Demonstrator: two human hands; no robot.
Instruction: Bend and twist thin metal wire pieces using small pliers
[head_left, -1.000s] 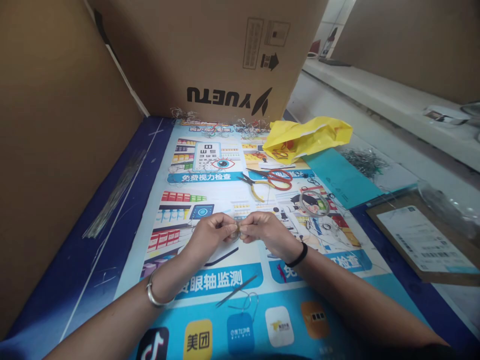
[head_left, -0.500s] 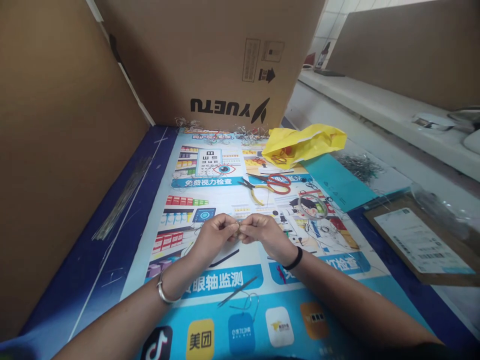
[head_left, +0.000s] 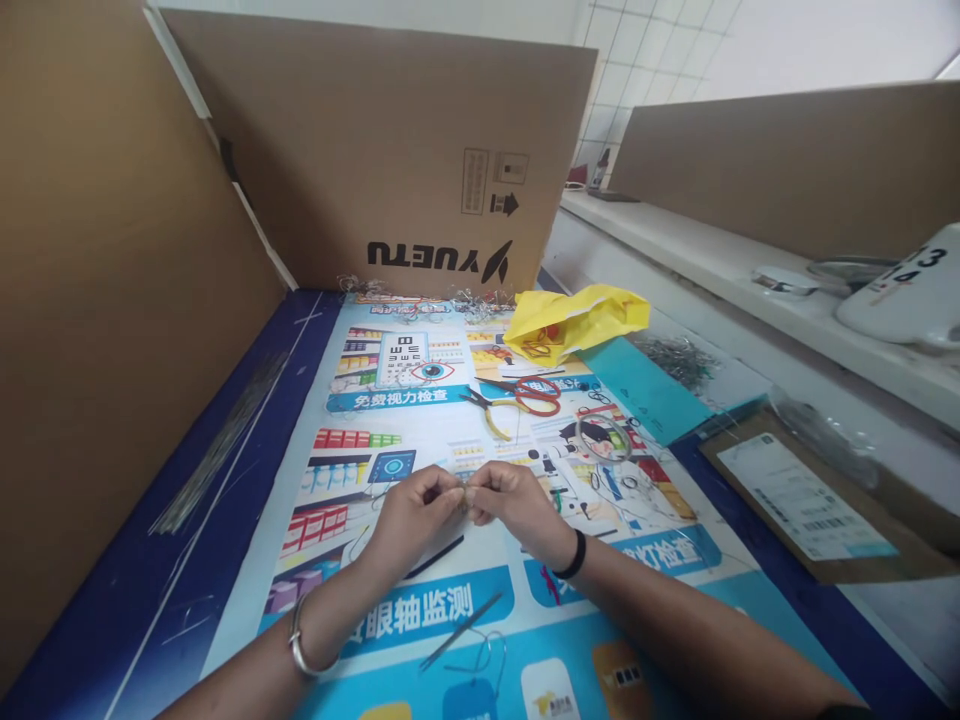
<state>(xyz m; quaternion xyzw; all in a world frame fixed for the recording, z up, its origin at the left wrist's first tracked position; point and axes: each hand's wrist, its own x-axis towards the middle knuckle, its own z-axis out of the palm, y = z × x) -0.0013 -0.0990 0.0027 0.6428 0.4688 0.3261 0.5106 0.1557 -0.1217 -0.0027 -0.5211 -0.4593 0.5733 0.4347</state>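
My left hand and my right hand meet fingertip to fingertip above the printed sheet. Both are closed in a pinch on something small between them, too small to make out. Beyond my hands lie pliers with yellow handles and red-handled scissors. Nearer to me, a thin pointed metal tool rests on the sheet beside a loose loop of wire.
A bundle of thin wires lies at the left. A yellow bag, a wire coil, tangled wire and a labelled brown package are on the right. Cardboard stands behind.
The camera view has tilted up, so the scene sits lower and more wall shows. My hands remain together in much the same pinch.
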